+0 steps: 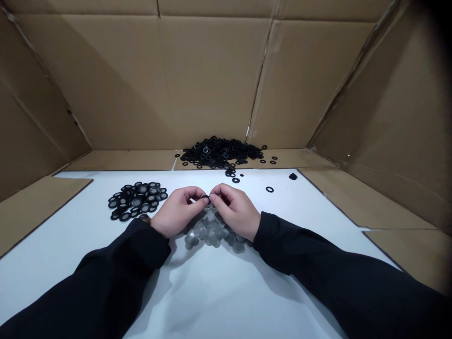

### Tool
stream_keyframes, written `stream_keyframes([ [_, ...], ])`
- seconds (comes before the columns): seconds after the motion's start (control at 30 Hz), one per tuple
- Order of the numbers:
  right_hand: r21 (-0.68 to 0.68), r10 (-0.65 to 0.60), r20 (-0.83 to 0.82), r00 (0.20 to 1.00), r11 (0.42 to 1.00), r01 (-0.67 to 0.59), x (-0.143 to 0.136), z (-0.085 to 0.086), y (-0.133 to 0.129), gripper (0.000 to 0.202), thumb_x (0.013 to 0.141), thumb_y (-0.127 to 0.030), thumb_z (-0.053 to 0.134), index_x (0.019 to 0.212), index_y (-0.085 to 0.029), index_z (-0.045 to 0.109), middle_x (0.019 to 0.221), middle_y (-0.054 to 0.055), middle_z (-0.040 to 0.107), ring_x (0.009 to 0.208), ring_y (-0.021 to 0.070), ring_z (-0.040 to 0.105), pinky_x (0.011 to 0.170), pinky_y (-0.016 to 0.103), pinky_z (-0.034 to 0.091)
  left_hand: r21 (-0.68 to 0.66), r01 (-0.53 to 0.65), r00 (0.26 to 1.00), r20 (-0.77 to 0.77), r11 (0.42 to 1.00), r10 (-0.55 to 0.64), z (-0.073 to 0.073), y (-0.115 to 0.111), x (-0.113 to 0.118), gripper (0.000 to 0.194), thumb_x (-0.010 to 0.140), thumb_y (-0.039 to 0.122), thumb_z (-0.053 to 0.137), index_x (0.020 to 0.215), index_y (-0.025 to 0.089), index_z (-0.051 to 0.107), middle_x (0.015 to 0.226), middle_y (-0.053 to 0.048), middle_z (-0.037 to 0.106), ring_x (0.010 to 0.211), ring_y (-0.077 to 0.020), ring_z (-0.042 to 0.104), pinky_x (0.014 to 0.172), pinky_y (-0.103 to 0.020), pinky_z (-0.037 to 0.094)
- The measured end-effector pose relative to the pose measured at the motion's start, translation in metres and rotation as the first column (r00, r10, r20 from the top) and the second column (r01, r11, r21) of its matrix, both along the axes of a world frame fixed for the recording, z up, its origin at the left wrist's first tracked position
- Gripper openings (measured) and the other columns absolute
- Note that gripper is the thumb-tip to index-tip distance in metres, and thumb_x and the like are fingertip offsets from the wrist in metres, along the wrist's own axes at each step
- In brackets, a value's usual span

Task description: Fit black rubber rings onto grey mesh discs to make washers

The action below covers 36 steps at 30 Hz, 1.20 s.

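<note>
My left hand point(176, 212) pinches a small black rubber ring point(205, 197) between thumb and fingers. At the ring's right edge, my right hand point(237, 213) closes thumb against fingers, its tips nearly meeting the left ones. Whether the right fingertips also hold a thin disc is too small to tell. Below both hands lies a loose heap of thin grey mesh discs point(212, 231), partly covered by them. Left of my left hand is a pile of black rings with grey discs in their centres point(137, 200).
A large heap of black rings point(219, 153) lies against the back cardboard wall point(212, 80). One single ring point(270, 189) and a small black piece point(293, 176) lie on the white table point(226, 296) at right. Cardboard walls enclose the left, back and right sides.
</note>
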State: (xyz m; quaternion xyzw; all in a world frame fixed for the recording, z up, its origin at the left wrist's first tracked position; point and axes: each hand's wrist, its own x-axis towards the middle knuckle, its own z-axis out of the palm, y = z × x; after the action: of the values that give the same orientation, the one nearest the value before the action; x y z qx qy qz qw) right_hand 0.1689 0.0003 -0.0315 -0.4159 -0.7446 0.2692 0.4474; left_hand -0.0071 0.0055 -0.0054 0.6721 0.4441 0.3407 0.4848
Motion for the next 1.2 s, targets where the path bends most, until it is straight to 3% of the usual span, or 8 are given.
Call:
stream_keyframes([
  [0.1, -0.044, 0.027, -0.029, 0.999, 0.999, -0.028, 0.0001, -0.0006, 0.0001, 0.015, 0.090, -0.032, 0.053, 0.088, -0.018, 0.058, 0.072, -0.002, 0.056, 0.064, 0.0111, 0.050, 0.061, 0.023, 0.041, 0.007, -0.036, 0.999, 0.032, 0.999, 0.036, 0.0002, 0.0005, -0.0011, 0.022, 0.082, 0.038, 0.063, 0.082, 0.016, 0.058, 0.067, 0.003, 0.053, 0.057, -0.0092, 0.045, 0.052, -0.021, 0.035],
  [0.4, -0.056, 0.080, 0.015, 0.997, 0.995, -0.079, 0.0008, 0.0033, 0.0003, 0.016, 0.090, -0.031, 0.053, 0.082, -0.018, 0.057, 0.067, -0.003, 0.053, 0.060, 0.0100, 0.047, 0.058, 0.023, 0.038, -0.010, 0.004, 0.998, 0.062, 1.000, -0.003, -0.0008, 0.0013, -0.0013, 0.023, 0.083, 0.038, 0.062, 0.083, 0.015, 0.059, 0.071, 0.003, 0.054, 0.062, -0.0096, 0.047, 0.058, -0.022, 0.039],
  [0.67, 0.124, 0.008, 0.140, 0.990, 0.992, -0.026, 0.0032, 0.0015, -0.0014, 0.011, 0.093, -0.026, 0.048, 0.092, -0.020, 0.057, 0.079, 0.001, 0.058, 0.072, 0.0140, 0.052, 0.069, 0.028, 0.042, -0.037, -0.007, 0.999, 0.052, 0.999, 0.009, 0.0015, 0.0002, -0.0002, 0.024, 0.079, 0.038, 0.065, 0.080, 0.016, 0.058, 0.065, 0.004, 0.051, 0.055, -0.0084, 0.043, 0.051, -0.021, 0.033],
  [0.8, 0.258, -0.036, 0.200, 0.979, 0.966, -0.017, 0.0020, 0.0012, -0.0022, 0.026, 0.082, -0.027, 0.062, 0.106, -0.020, 0.053, 0.097, 0.005, 0.058, 0.083, 0.0180, 0.055, 0.074, 0.032, 0.046, -0.039, -0.023, 0.998, 0.063, 0.999, 0.026, 0.0023, -0.0007, 0.0015, 0.023, 0.078, 0.037, 0.065, 0.078, 0.015, 0.058, 0.064, 0.004, 0.052, 0.054, -0.0088, 0.044, 0.051, -0.021, 0.035],
  [0.87, 0.311, -0.049, 0.210, 0.976, 0.950, -0.019, 0.0014, 0.0002, -0.0009, 0.028, 0.078, -0.024, 0.065, 0.104, -0.021, 0.054, 0.101, 0.007, 0.057, 0.089, 0.0198, 0.056, 0.076, 0.033, 0.048, -0.035, 0.006, 0.999, 0.033, 0.999, -0.005, 0.0025, -0.0012, 0.0023, 0.022, 0.077, 0.036, 0.065, 0.076, 0.015, 0.058, 0.066, 0.003, 0.053, 0.056, -0.0091, 0.046, 0.053, -0.021, 0.036],
  [1.03, 0.396, 0.015, 0.153, 0.988, 0.915, -0.075, 0.0040, -0.0037, 0.0043, 0.024, 0.079, -0.016, 0.063, 0.102, -0.022, 0.060, 0.108, 0.007, 0.052, 0.099, 0.0190, 0.056, 0.086, 0.034, 0.051, -0.049, 0.046, 0.999, 0.019, 0.998, -0.045, 0.0020, -0.0007, 0.0008, 0.020, 0.076, 0.033, 0.066, 0.080, 0.014, 0.063, 0.071, 0.001, 0.059, 0.059, -0.0098, 0.049, 0.055, -0.021, 0.038],
  [1.2, 0.358, 0.118, 0.168, 0.979, 0.918, -0.172, 0.0076, -0.0029, 0.0042, 0.031, 0.081, -0.014, 0.060, 0.110, -0.025, 0.064, 0.120, 0.009, 0.048, 0.110, 0.0219, 0.053, 0.097, 0.041, 0.048, -0.096, 0.055, 0.997, 0.059, 0.994, -0.049, 0.0014, 0.0004, -0.0018, 0.021, 0.076, 0.033, 0.067, 0.081, 0.013, 0.064, 0.067, 0.000, 0.058, 0.056, -0.0098, 0.049, 0.051, -0.021, 0.037],
])
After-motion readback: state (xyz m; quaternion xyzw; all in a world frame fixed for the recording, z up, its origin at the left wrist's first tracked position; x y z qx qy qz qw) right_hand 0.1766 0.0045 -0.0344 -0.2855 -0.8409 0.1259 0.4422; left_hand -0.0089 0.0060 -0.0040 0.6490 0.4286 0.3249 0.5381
